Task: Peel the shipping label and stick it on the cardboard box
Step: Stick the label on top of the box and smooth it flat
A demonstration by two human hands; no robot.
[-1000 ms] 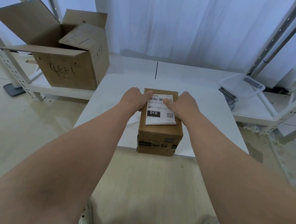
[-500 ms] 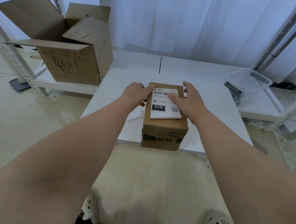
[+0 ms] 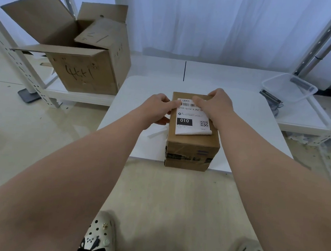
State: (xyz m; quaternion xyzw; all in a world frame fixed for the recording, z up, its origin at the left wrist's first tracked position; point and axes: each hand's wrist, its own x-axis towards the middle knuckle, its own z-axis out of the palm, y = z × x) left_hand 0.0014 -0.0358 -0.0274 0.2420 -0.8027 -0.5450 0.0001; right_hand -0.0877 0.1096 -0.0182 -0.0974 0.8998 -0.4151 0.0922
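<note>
The left hand [image 3: 158, 109] and right hand [image 3: 218, 107] press with fingers out flat on the shipping label [image 3: 192, 120], which lies under them on top of the cardboard box [image 3: 192, 150]. Behind the hands, the label's near corner curls up. Rubbing it down fast could crease it.

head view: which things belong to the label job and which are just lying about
Job: label, small box, left hand, right hand.
Lying about: big open box, plastic tub, white strip on the table.
</note>
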